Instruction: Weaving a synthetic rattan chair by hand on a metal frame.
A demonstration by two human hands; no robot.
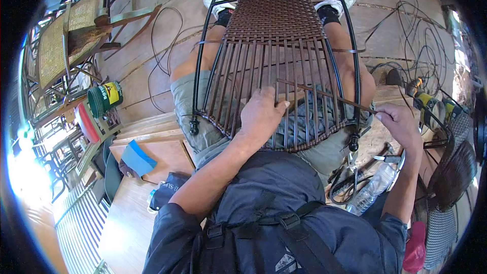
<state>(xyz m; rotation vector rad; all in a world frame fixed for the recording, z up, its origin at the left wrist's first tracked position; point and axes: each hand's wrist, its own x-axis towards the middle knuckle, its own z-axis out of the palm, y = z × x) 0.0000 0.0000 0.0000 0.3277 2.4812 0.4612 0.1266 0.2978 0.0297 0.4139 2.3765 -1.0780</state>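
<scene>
Across my lap lies a chair with a black metal frame and a brown woven seat [276, 18]. Its near part has only lengthwise strands [246, 73] with gaps between them. A thin brown weaving strip [314, 90] runs crosswise through these strands. At the right its end is pinched in my right hand [401, 124], just outside the frame. My left hand [261, 114] rests on the middle strands close to the strip's other end. Its fingers are curled down and their tips are hidden; the thumb points right.
Loose strips [416, 30] lie coiled on the floor at the far right. Beside my right forearm are pliers [351, 161], a hammer [388, 149] and a clear plastic bottle [373, 190]. To the left stand a green bucket [104, 99], a rocking chair [83, 40] and a wooden box [152, 155].
</scene>
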